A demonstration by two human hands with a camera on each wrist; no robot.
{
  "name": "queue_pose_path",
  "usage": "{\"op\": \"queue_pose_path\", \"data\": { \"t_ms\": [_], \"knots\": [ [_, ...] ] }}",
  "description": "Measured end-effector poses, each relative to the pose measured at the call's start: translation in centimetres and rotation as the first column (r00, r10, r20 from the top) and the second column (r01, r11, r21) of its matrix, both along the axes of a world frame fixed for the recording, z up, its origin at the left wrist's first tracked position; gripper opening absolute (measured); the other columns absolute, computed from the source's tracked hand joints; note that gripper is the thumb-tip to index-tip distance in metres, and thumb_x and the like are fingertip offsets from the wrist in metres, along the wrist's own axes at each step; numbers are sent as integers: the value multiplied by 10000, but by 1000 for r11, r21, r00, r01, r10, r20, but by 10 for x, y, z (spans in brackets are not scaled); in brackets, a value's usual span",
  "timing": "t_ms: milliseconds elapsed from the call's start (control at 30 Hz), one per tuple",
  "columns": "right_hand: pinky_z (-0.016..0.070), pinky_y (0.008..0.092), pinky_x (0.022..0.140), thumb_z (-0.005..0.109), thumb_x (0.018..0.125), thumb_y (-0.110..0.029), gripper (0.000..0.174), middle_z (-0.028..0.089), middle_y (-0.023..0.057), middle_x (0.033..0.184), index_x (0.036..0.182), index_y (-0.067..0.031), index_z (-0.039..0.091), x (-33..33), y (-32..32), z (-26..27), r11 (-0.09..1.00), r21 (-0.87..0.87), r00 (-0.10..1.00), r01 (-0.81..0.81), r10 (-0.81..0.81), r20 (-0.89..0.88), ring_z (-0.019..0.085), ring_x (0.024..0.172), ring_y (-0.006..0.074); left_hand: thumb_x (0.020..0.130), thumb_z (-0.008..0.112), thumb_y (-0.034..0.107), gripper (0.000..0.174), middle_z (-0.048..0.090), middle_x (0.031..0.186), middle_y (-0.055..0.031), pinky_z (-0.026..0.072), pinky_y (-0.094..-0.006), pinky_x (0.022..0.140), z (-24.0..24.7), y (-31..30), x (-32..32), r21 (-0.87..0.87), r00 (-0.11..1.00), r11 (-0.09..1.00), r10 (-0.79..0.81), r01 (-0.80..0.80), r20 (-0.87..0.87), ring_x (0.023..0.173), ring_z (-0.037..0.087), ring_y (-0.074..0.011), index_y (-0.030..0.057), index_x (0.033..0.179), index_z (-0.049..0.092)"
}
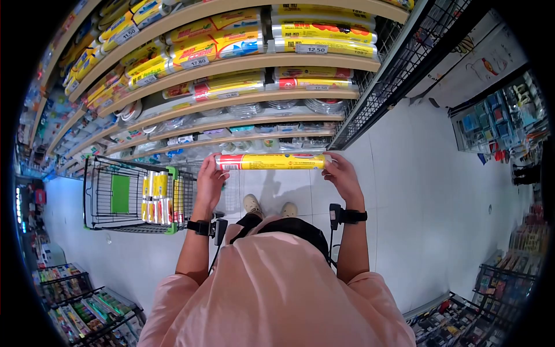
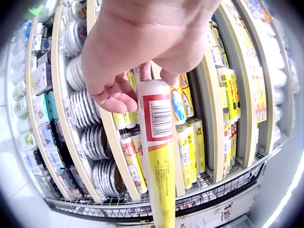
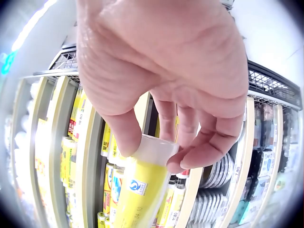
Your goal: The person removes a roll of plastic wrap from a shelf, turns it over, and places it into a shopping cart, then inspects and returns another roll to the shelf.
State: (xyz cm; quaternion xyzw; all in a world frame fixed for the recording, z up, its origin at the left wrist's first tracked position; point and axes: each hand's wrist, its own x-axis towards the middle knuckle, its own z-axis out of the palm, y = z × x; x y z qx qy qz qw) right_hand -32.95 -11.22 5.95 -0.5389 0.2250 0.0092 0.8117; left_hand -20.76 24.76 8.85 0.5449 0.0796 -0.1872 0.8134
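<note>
A long yellow plastic-wrapped roll (image 1: 272,162) with a red and white barcode end is held level in front of the body, between both hands. My left hand (image 1: 210,176) grips its barcode end; in the left wrist view the thumb and fingers come round the end of the roll (image 2: 159,142). At the opposite, clear-capped end, my right hand (image 1: 342,176) pinches the roll, and the right wrist view shows the thumb on one side and curled fingers (image 3: 209,152) on the other. Similar yellow rolls (image 1: 217,49) lie on the shelves ahead.
A shopping cart (image 1: 115,194) stands to the left, with several yellow and white packaged rolls (image 1: 156,196) inside. Ahead is a shelf unit (image 1: 318,62) with price tags, ending in a black wire-mesh side panel (image 1: 376,95). Low display racks (image 1: 92,312) stand behind at both sides.
</note>
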Motion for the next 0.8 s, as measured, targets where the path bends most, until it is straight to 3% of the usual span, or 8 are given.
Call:
{"op": "queue_pose_path", "data": {
  "t_ms": [233,800],
  "knots": [
    [486,236,663,673,918,-169,332,635,6,833,1219,-50,597,-3,-1,-3,999,36,999,30,-30,-12,603,768,106,1002,530,364,305,611,1038,-5,461,-306,781,-3,1,1,-22,1000,1000,6,-7,-16,878,553,-128,130,1196,548],
    [468,237,655,669,919,-165,348,635,5,827,1243,-62,592,-9,0,-9,996,66,999,53,-52,-15,583,745,101,997,548,355,320,607,1029,-14,465,-296,751,-3,-3,-1,-27,1000,1000,-7,6,-21,828,554,-133,114,1208,542]
  ]
}}
